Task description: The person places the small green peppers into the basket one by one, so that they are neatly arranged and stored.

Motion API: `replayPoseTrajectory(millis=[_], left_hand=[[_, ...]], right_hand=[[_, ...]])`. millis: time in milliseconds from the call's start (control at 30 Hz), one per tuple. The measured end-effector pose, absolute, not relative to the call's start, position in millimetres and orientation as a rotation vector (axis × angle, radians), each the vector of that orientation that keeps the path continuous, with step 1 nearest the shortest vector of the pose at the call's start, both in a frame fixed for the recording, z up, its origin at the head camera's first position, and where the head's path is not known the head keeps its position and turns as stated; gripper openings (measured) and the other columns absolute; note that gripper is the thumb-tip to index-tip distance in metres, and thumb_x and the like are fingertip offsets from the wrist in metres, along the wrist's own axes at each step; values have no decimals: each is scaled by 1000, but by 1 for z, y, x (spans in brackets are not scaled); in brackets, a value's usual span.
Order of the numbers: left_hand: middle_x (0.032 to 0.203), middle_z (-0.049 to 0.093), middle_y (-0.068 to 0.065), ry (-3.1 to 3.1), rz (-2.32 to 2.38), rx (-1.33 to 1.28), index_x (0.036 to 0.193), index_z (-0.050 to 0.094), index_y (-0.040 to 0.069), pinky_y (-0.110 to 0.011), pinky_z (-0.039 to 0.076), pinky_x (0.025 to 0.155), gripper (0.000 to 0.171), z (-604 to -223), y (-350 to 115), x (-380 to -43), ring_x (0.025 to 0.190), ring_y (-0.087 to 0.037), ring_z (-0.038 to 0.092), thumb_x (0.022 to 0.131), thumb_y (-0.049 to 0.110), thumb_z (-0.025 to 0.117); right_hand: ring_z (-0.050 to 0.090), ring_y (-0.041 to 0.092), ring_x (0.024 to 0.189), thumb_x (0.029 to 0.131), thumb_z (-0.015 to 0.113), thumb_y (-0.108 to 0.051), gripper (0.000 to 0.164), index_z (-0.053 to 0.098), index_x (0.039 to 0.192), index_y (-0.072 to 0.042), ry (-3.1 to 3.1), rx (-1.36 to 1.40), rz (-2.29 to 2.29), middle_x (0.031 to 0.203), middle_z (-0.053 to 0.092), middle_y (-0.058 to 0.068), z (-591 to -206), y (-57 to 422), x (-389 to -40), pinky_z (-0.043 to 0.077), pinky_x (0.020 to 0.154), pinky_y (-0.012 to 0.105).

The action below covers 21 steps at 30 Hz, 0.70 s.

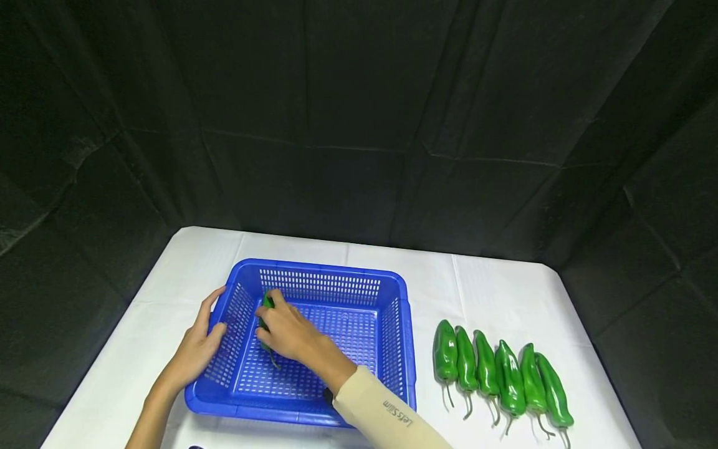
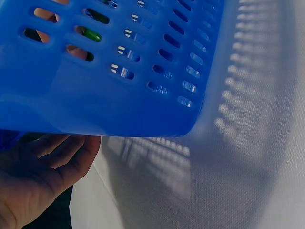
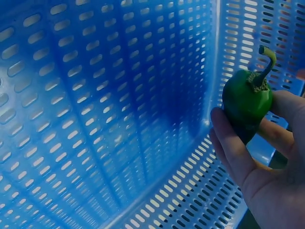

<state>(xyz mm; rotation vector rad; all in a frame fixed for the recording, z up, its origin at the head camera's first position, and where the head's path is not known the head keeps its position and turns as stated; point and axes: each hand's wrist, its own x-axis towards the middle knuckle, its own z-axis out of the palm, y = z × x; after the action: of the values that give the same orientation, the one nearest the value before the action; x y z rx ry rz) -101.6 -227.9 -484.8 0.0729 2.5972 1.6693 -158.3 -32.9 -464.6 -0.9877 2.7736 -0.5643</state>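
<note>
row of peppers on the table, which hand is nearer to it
Right. The right hand grips a pepper inside the basket, left of the row; the left hand is farther left, at the basket's left rim.

In the head view, overall light leaves the white tablecloth (image 1: 493, 290) bright, the black cloth backdrop (image 1: 359, 81) dim, and small white glints on the row of green chili peppers (image 1: 510, 381) at right. The left wrist view has the blue plastic basket's (image 2: 128, 112) light-dotted shadow across the tablecloth; the right wrist view is dimmer, bluish and slightly soft, light showing through slots.
</note>
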Motion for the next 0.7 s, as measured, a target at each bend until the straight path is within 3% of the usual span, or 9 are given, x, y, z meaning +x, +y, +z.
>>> replayPoseTrajectory(millis=[400, 700], left_hand=[[126, 52, -38, 2586, 1670, 68, 159, 12, 27, -41, 54, 58, 67, -485, -228, -101, 80, -31, 67, 101, 8, 38], [127, 52, -38, 2584, 1681, 93, 159, 12, 27, -41, 55, 58, 66, -483, -228, -100, 83, -34, 68, 101, 7, 37]], right_hand=[[58, 12, 78, 96, 63, -18, 34, 67, 126, -3, 2775, -1061, -543, 137, 43, 21, -471, -39, -157, 46, 63, 13], [54, 11, 74, 95, 62, -19, 32, 67, 122, -3, 2784, -1053, -500, 133, 44, 18, -473, -45, -156, 46, 61, 16]])
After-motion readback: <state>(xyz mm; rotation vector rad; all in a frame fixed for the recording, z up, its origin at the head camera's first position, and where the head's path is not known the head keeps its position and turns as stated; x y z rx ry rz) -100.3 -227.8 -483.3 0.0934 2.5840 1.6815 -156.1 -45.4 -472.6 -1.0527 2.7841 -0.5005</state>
